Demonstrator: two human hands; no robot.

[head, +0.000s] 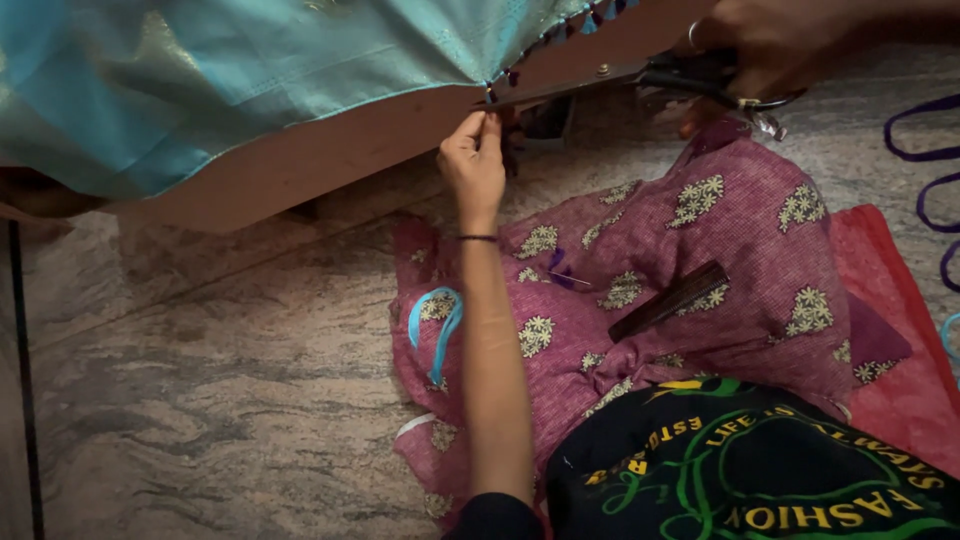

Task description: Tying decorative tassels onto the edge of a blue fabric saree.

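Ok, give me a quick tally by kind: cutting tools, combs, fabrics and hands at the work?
Scissors: 1
Dark comb: 1
Fabrics: 3, namely the teal cloth, the magenta flowered cloth and the red cloth
Hands: 2, left hand pinching the teal hem, right hand on the scissors
Total: 7

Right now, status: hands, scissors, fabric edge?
Left hand pinching tassel at edge of teal fabric. Right hand gripping scissors, blades at that edge. Comb on purple floral cloth, clear of the cut.
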